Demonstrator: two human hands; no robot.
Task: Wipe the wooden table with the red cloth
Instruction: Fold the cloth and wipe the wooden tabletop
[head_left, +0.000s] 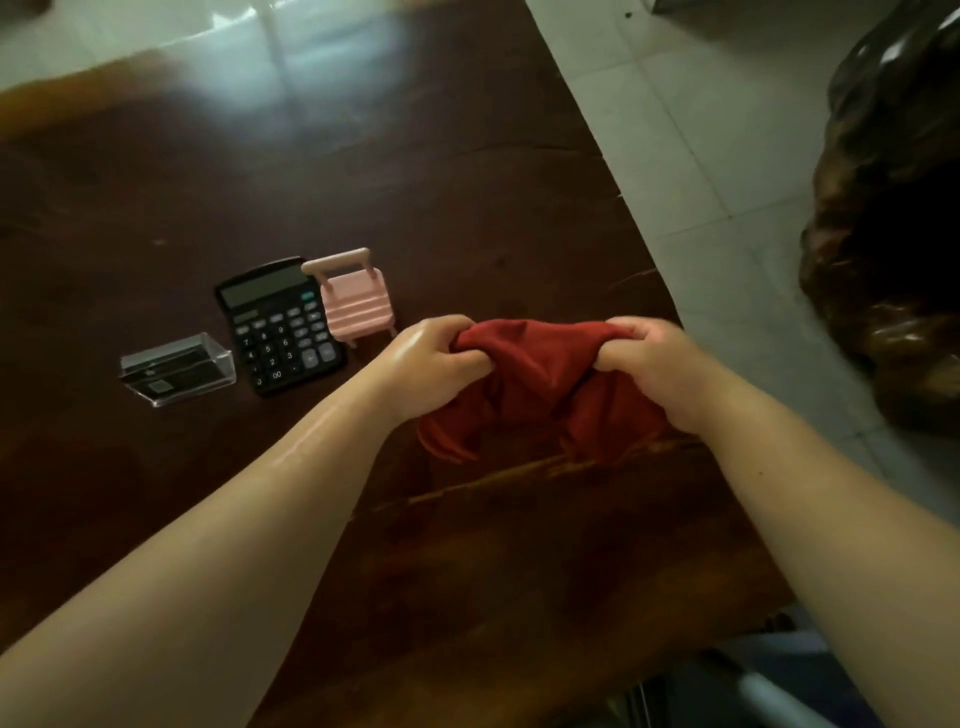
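The red cloth (535, 379) hangs bunched between both hands above the dark wooden table (363, 171), near its right edge. My left hand (436, 358) grips the cloth's upper left corner. My right hand (654, 364) grips its upper right corner. The cloth sags in the middle and its lower folds hang close to the tabletop; I cannot tell if they touch it.
A black calculator (283, 327), a small pink stand shaped like a suitcase (356, 299) and a clear plastic card holder (176, 369) sit left of the cloth. Pale tiled floor (701, 171) runs past the table's right edge, with a dark carved wooden piece (883, 218) beyond.
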